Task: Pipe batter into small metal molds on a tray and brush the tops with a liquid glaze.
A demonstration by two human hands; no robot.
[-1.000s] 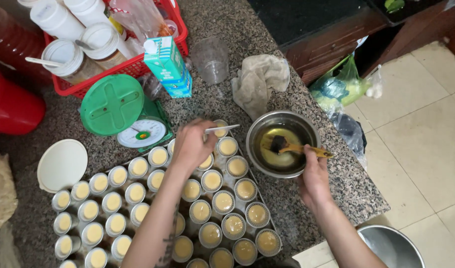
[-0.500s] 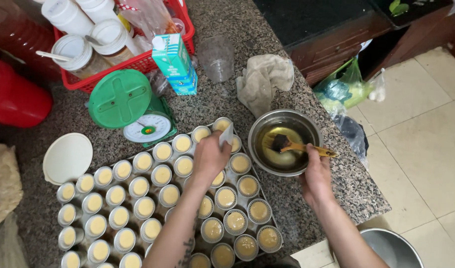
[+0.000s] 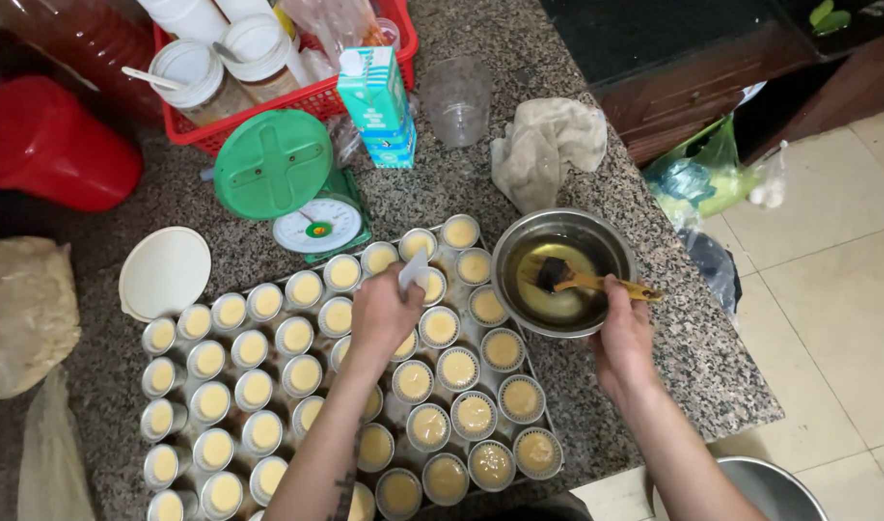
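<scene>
My left hand point(image 3: 384, 314) has lifted one small cup point(image 3: 413, 270) off the tray point(image 3: 548, 425), pinched tight, toward two o'clock. My right hand point(image 3: 623, 338) keeps gripping the brush point(image 3: 596, 283) in the steel bowl point(image 3: 562, 272).

Green scale point(image 3: 297, 188) far left, red basket point(image 3: 297, 96) beyond it, speckled grey granite counter point(image 3: 673, 328), pale yellow-filled cups point(image 3: 413, 381) near.

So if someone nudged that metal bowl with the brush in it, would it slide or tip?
The metal bowl would probably slide, since its smooth steel sits on polished granite. It looks light and only shallowly filled, so the liquid may slosh. The brush leaning on its rim, held by the right hand, might tip it slightly.
</scene>
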